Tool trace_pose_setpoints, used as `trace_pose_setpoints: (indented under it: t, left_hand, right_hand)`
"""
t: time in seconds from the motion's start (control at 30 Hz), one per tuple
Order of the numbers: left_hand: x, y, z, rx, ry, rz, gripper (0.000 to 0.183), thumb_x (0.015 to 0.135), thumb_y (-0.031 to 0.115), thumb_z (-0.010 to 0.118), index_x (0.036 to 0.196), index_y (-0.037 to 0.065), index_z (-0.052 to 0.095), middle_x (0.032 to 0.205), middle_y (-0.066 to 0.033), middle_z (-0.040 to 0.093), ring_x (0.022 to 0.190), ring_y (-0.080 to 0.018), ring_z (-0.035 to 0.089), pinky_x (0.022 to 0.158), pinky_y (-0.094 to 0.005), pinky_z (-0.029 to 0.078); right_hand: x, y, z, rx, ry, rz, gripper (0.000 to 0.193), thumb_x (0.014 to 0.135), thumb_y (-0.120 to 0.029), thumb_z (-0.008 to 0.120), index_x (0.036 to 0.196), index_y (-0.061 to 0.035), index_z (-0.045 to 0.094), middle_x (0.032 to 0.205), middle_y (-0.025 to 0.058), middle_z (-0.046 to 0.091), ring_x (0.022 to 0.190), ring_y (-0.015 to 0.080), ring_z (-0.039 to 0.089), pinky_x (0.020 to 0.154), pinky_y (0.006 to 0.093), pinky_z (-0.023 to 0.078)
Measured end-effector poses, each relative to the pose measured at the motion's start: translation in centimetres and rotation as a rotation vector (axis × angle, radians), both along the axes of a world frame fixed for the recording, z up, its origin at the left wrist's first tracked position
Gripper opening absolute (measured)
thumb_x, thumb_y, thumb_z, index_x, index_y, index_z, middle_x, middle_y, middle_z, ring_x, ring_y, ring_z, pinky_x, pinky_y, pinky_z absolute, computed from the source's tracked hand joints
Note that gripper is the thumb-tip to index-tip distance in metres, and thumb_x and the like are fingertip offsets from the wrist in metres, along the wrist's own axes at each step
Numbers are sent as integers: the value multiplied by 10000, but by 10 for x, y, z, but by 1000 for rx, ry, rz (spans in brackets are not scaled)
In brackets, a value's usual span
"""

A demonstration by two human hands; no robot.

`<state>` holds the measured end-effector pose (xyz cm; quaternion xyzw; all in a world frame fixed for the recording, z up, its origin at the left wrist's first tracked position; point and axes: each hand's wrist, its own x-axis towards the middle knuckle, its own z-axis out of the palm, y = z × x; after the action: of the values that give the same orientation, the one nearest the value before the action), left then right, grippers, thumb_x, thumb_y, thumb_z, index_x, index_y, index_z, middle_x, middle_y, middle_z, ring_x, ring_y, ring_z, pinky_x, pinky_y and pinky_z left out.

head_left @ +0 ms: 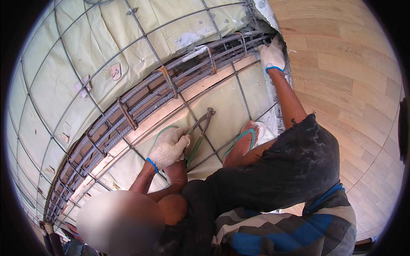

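My left hand [168, 149], in a pale knitted glove with a blue cuff, is closed round one handle of a pair of green-handled pincers [199, 143]. The pincers' jaws point away from me, and the second handle stands apart from the hand. My right hand [272, 55], gloved likewise, reaches to the far right end of a rebar cage [171, 81], beside a broken concrete edge. Its fingertips go into the dark gap there, so I cannot see what they touch. Bent stirrups cross the long ribbed bars of the cage.
Thin steel mesh [145, 36] lies over pale yellow sheeting [106, 25] on both sides of the cage. A timber board [145, 128] runs along the near side. Wood-look panels [337, 64] fill the right. My sandalled foot [241, 147] rests on the sheeting. Another person's hands [46, 227] show lower left.
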<state>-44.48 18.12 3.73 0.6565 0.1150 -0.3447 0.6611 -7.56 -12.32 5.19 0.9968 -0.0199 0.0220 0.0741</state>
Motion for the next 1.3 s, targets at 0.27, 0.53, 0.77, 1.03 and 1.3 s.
trace_pose_setpoints:
  t: [0.27, 0.53, 0.77, 1.03, 1.3]
  left_hand:
    - [6, 4, 7, -47, 60, -9, 453, 1019, 291, 563, 1278, -61, 685, 761, -167, 644, 683, -277, 701, 671, -416, 544]
    - [5, 7, 6, -44, 20, 2, 449, 1016, 278, 563, 1271, -71, 683, 771, -179, 643, 678, -297, 697, 698, -434, 544]
    - [4, 5, 5, -37, 32, 15, 438, 1002, 284, 559, 1248, -50, 701, 765, -194, 654, 740, -353, 690, 730, -465, 530]
    - [0, 6, 1, -23, -43, 10, 372, 990, 281, 560, 1086, -39, 723, 763, -197, 648, 756, -362, 684, 735, -479, 523]
    - [-2, 3, 3, -41, 3, 62, 422, 1010, 281, 565, 1235, -48, 705, 739, -160, 626, 687, -291, 688, 673, -426, 544]
  right_hand:
    - [26, 5, -8, -95, 168, -197, 772, 934, -400, 684, 1487, 84, 449, 1454, 336, 577, 1298, 442, 637, 1072, 518, 529]
    - [36, 17, 6, -130, 292, -213, 656, 914, -459, 668, 1306, 67, 677, 1385, 340, 636, 1314, 433, 635, 1097, 489, 516]
    - [43, 8, 15, -29, 312, -207, 595, 889, -440, 731, 1225, 52, 735, 1345, 338, 655, 1298, 441, 638, 1093, 495, 517]
    - [10, 9, -15, -47, 279, -189, 917, 976, -357, 598, 1572, 173, 146, 1299, 394, 654, 1211, 490, 675, 1057, 530, 523]
    - [-10, 17, 14, -49, 221, -100, 883, 945, -423, 664, 1547, 103, 290, 1230, 392, 682, 1171, 507, 685, 1029, 550, 535]
